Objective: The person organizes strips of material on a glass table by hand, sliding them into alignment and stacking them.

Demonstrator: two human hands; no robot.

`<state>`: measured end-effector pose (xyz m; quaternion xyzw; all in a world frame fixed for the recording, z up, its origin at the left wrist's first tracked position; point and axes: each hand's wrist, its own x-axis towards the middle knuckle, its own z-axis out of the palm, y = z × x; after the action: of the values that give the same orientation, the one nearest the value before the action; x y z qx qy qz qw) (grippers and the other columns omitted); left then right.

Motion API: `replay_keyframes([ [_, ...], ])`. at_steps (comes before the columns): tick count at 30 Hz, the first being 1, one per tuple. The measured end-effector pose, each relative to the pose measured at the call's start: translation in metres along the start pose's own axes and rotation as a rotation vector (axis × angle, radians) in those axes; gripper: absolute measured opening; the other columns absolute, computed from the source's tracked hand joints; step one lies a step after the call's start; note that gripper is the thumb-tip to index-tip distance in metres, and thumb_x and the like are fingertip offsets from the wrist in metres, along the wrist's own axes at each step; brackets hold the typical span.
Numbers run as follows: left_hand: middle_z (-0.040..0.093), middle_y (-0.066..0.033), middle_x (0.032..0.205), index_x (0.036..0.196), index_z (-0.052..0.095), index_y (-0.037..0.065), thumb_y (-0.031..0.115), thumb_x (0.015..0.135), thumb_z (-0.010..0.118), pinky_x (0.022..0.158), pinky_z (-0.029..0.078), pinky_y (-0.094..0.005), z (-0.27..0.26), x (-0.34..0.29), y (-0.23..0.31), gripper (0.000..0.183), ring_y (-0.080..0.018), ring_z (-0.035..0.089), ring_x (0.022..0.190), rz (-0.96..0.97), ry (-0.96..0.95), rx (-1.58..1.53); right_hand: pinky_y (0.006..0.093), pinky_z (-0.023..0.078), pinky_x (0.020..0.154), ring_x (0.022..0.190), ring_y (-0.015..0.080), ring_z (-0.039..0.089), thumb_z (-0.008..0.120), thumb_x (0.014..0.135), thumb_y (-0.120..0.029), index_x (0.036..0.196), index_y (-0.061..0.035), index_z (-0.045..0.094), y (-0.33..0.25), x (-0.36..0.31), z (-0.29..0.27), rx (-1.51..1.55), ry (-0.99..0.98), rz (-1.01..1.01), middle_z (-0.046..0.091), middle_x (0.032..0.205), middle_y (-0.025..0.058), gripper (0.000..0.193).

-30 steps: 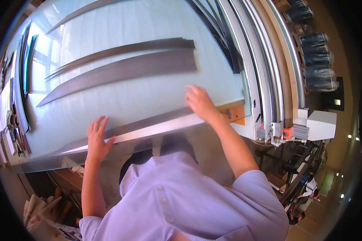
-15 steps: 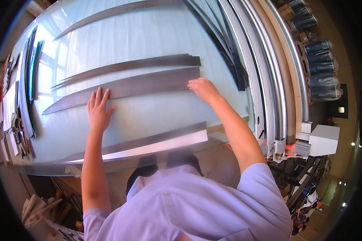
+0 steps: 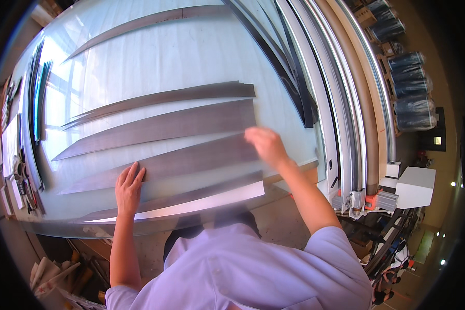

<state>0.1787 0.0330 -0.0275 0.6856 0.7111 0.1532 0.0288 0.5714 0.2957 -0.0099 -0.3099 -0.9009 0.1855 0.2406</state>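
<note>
A broad dark grey-brown strip (image 3: 201, 158), tapering to the left, lies across the glass-like tabletop (image 3: 181, 57) in front of me. My left hand (image 3: 128, 190) rests on its near left part, fingers stretched out. At its square right end, my right hand (image 3: 267, 147) is closed on the corner, somewhat blurred. Just beyond lies a similar wide strip (image 3: 175, 128), and behind that a narrower stack of strips (image 3: 191, 93). Nearest to me, another dark strip (image 3: 212, 187) lies along a white strip (image 3: 217, 198).
A long curved strip (image 3: 155, 21) lies at the far side. Black bars (image 3: 294, 90) and a long metal rail assembly (image 3: 354, 103) run along the right. Dark strips (image 3: 35, 113) and scissors (image 3: 19, 173) are at the left. Plastic-wrapped rolls (image 3: 416, 113) stand beyond the rail.
Both hands have come nearer to me, drawing one wide strip away from another that stays behind. My left hand's fingers have come closer together. The view has shifted slightly.
</note>
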Motion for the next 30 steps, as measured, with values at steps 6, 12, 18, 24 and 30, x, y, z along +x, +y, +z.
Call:
replay_keyframes([
  [6,0.059,-0.0068,0.143,0.124,0.07,0.011,0.011,0.08,0.074,0.103,0.046,-0.0443,0.001,0.013,0.005,0.044,-0.0306,0.056,0.126,-0.049,-0.009,-0.038,0.0435,0.053,0.078,0.087,0.035,0.066,0.069,0.081,-0.005,0.087,-0.001,0.068,0.08,0.11,0.018,-0.092,0.036,0.024,0.068,0.089,0.0136,0.007],
  [12,0.059,-0.0072,0.143,0.124,0.07,0.011,0.01,0.08,0.074,0.105,0.045,-0.0445,0.004,0.009,0.003,0.044,-0.0316,0.055,0.127,-0.078,0.012,-0.079,0.0392,0.055,0.082,0.095,0.0336,0.067,0.072,0.081,-0.002,0.092,0.0009,0.071,0.103,0.132,0.03,-0.18,-0.257,0.024,0.07,0.101,0.0135,0.011],
  [18,0.059,-0.008,0.143,0.123,0.071,0.01,0.008,0.079,0.073,0.105,0.044,-0.0454,0.005,0.009,0.004,0.043,-0.0323,0.055,0.128,-0.09,0.023,-0.109,0.0409,0.055,0.081,0.092,0.0355,0.066,0.066,0.086,-0.001,0.092,-0.0001,0.072,0.117,0.136,0.031,-0.21,-0.323,-0.021,0.069,0.098,0.0143,0.009],
  [24,0.057,-0.0079,0.144,0.123,0.07,0.01,0.009,0.079,0.074,0.105,0.044,-0.0454,0.001,0.012,0.005,0.044,-0.0323,0.054,0.129,-0.091,-0.003,-0.111,0.0428,0.054,0.077,0.089,0.0344,0.067,0.066,0.085,-0.006,0.088,-0.0048,0.069,0.103,0.147,0.011,-0.303,-0.236,0.03,0.068,0.09,0.014,0.004],
  [30,0.051,-0.0149,0.148,0.14,0.057,0.01,0.02,0.084,0.076,0.107,0.041,-0.0471,-0.008,0.014,0.015,0.06,-0.0377,0.051,0.13,-0.213,0.002,-0.194,0.0402,0.051,0.07,0.078,0.0304,0.064,0.07,0.081,0.002,0.085,-0.0033,0.067,-0.009,0.168,-0.057,-0.015,0.507,-0.189,0.064,0.079,0.0102,0.008],
])
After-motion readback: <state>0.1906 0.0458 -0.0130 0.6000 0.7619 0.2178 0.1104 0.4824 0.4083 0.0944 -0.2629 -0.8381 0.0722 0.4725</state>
